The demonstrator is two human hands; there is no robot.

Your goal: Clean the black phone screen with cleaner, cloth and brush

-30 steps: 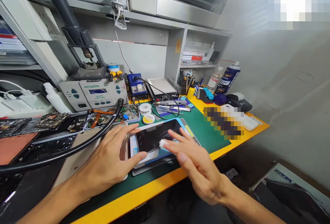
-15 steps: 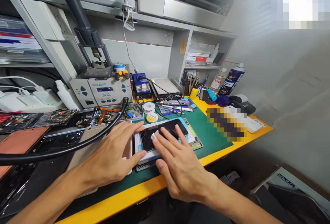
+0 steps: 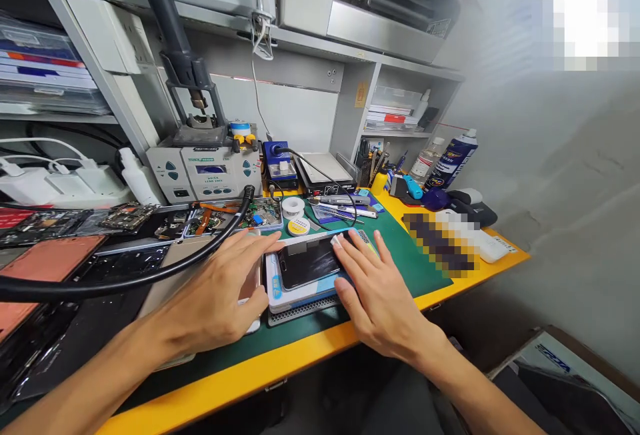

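Note:
A black-screened smartphone (image 3: 305,267) lies face up on a flat white and blue box (image 3: 287,297), which rests on a grey perforated plate (image 3: 300,311). My right hand (image 3: 377,291) is spread flat over the phone's right part. Under its fingertips is a small white wipe (image 3: 336,240), pressed on the screen. My left hand (image 3: 223,291) arches at the box's left side, thumb and fingers apart. Its fingertips are near the phone's top left corner; whether they touch it I cannot tell. Beneath that hand, a pale phone-like panel (image 3: 256,323) is partly hidden.
A black hose (image 3: 150,281) crosses the left side above phone parts and a pink panel (image 3: 55,258). Behind stand a hot-air station (image 3: 205,171), a solder spool (image 3: 293,207) and a small round tin (image 3: 299,226). Tweezers and pens lie behind the box. A spray can (image 3: 450,161) stands right.
My right hand has slid right across the screen with the wipe, uncovering the phone's left and middle. My left hand stays nearly in place. The camera view has shifted slightly.

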